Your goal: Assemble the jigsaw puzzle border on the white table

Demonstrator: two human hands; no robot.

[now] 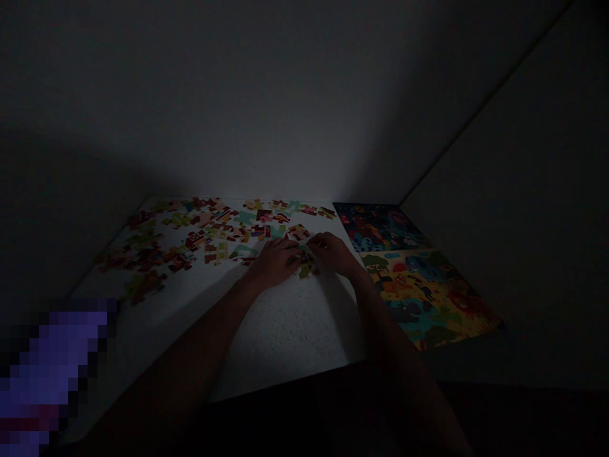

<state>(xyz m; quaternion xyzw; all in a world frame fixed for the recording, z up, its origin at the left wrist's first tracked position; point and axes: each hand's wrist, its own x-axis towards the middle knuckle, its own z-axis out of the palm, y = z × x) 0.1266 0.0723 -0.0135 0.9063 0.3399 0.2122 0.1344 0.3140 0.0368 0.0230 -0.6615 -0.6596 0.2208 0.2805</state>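
Note:
Dim light covers the scene. On the white table (295, 336), my left hand (276, 261) is bent over a small group of joined jigsaw pieces (306, 271), its fingers curled against their left side. From the right, my right hand (333, 252) meets the same pieces, thumb and fingers pinched together at their upper edge. What lies between the fingertips is partly hidden, but green puzzle card shows there. Just beyond the hands lies a reddish jigsaw piece (299, 231). Left of my left hand is a pale green piece (243, 251).
Many loose jigsaw pieces (204, 219) spread over the table's left and back. At the right lie a dark blue picture (380, 228) and a yellow animal picture (428, 292). A wall (266, 127) rises behind the table. A blurred purple patch (61, 355) covers the lower left.

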